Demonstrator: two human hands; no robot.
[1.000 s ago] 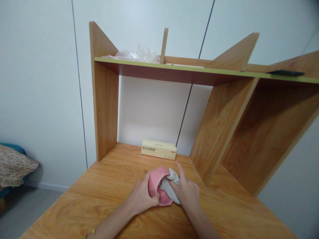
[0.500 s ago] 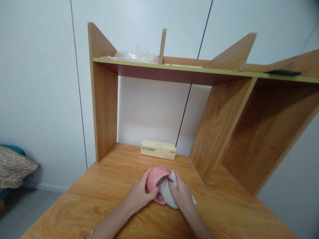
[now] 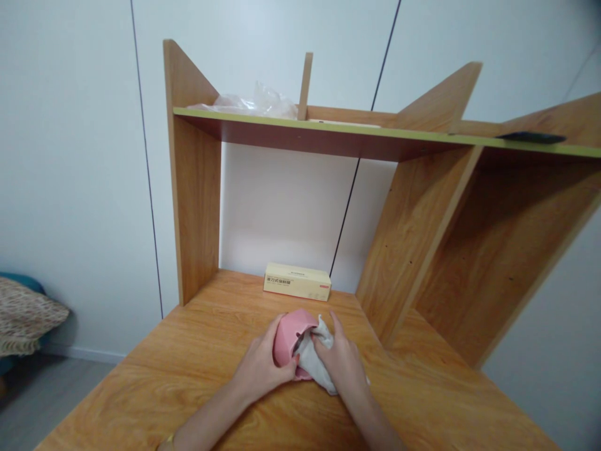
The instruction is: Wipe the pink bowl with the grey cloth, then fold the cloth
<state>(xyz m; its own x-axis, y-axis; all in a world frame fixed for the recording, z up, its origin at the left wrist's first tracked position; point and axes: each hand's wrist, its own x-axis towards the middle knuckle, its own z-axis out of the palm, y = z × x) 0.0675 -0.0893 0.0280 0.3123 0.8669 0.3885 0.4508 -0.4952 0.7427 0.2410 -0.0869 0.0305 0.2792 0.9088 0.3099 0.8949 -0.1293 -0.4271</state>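
Note:
A pink bowl-like container with a faceted outside is tipped on its side above the desk, its opening facing right. My left hand is closed round its left side, the thumb at the lower rim. My right hand grips a whitish cloth, with part of it pushed into the container's mouth. The index finger of that hand points upward, while the thumb presses on the cloth. The inside of the container is mostly hidden by the cloth.
A cream box with printed lettering stands behind the hands on the wooden desk. Wooden shelf uprights rise on both sides. A clear plastic bag and a dark flat object lie on the upper shelf.
The container has turned slightly, and its opening shows less. My right hand has shifted the cloth a little at the mouth, and its index finger has lifted from the cloth.

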